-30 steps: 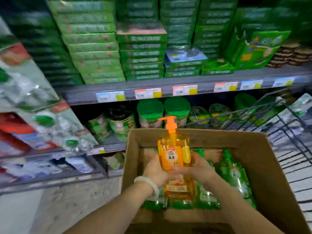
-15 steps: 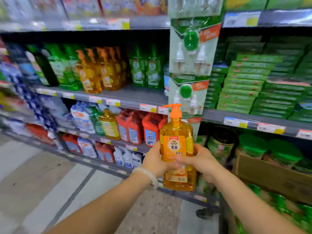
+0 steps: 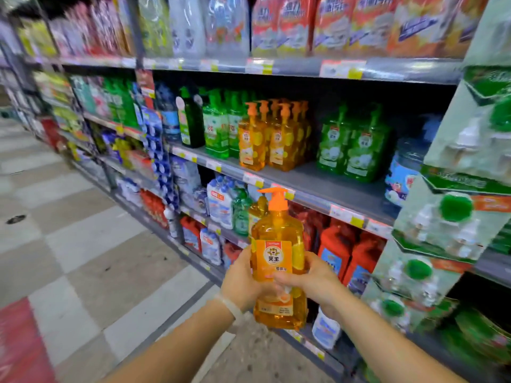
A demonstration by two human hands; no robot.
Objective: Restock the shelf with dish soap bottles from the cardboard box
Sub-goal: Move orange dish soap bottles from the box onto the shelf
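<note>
A long run of store shelving (image 3: 318,186) fills most of my view, slanting away to the left over a checkered floor (image 3: 83,244) of pale and grey tiles, with a red patch at the bottom left corner. The top shelf carries red and orange refill pouches (image 3: 345,26), somewhat blurred. On the grey middle shelf stand green pump bottles (image 3: 218,134) on the left, then a cluster of orange pump bottles (image 3: 265,139), then a bare stretch of shelf, then two more green bottles (image 3: 351,150) set further right. Yellow and white price tags (image 3: 345,215) line the shelf edge. Below sit red jugs (image 3: 334,252) and white-and-blue pouches (image 3: 218,203). A hanging strip of green-and-white blister packs (image 3: 448,217) covers the right side (too smeared to read).

In front of all this I hold one orange dish soap bottle (image 3: 279,244) upright in the air, below the level of the middle shelf and touching no shelf. My left hand (image 3: 243,280) wraps the bottle's left side, thumb on the front label, a pale band (image 3: 228,302) on the wrist. My right hand (image 3: 312,280) curls round the right side, fingers crossing the lower front. The orange pump nozzle points left.
</note>
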